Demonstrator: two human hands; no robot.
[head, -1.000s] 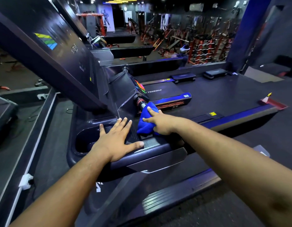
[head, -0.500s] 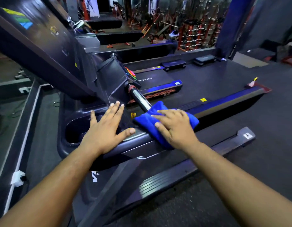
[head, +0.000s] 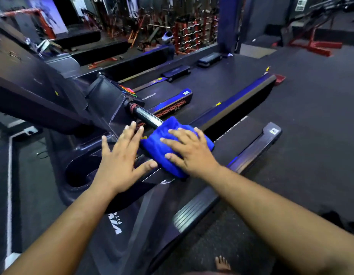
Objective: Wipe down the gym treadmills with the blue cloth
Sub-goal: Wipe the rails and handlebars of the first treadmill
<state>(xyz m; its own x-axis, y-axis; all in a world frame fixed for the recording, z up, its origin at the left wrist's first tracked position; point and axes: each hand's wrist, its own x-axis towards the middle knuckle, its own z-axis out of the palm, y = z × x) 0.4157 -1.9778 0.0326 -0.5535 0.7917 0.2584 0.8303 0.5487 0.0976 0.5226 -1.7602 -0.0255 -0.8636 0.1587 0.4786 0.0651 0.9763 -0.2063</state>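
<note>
Pressing flat with my right hand, fingers spread straight, I am holding the blue cloth down on the dark side arm of the treadmill, where the metal handlebar disappears under it. It is showing as a bright, soft, bunched fold, draping over the arm's edge. I am resting my left hand open just beside it, thumb nearly touching the cloth.

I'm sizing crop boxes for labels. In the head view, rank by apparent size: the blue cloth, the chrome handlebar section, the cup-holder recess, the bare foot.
1. blue cloth, partly covered by the right hand
2. cup-holder recess, close to the cloth, so this order is unsure
3. chrome handlebar section
4. bare foot, only its toes showing
</note>
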